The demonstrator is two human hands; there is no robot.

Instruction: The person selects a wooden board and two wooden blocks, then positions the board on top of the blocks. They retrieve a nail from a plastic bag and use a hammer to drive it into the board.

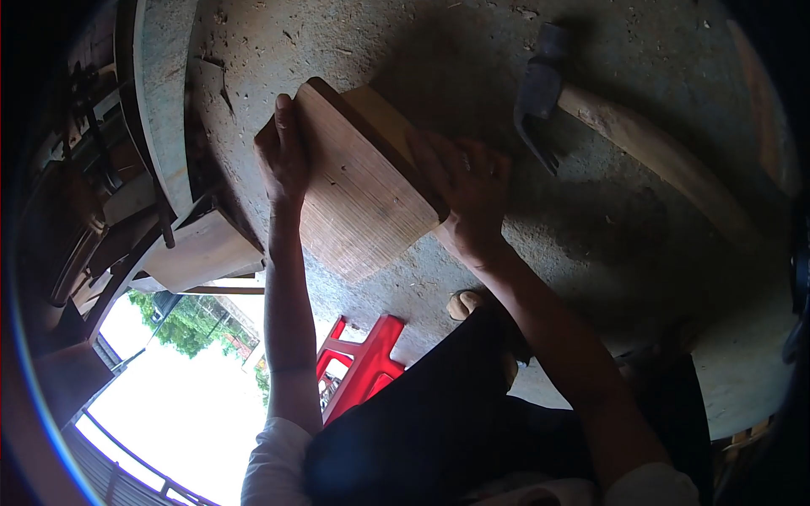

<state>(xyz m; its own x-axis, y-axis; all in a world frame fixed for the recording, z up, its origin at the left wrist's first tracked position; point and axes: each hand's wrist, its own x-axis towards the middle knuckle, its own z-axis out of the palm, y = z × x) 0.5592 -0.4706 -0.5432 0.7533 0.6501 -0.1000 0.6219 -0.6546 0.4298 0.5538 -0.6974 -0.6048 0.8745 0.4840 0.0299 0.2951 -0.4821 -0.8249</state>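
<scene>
A wooden piece with a flat grained face and rounded corners is held up between my two hands, tilted. At its upper left edge my left hand grips it, thumb pointing up along the side. My right hand holds the opposite side, its fingers lying against a paler wooden part behind the face. Two small dark marks show on the grained face. To the right of my right hand, a claw hammer with a wooden handle lies on the concrete floor.
A red plastic stool is below the wooden piece. Wooden boards and dark stacked pieces stand at the left. Part of a foot shows near my right forearm. Wood chips are scattered on the concrete floor.
</scene>
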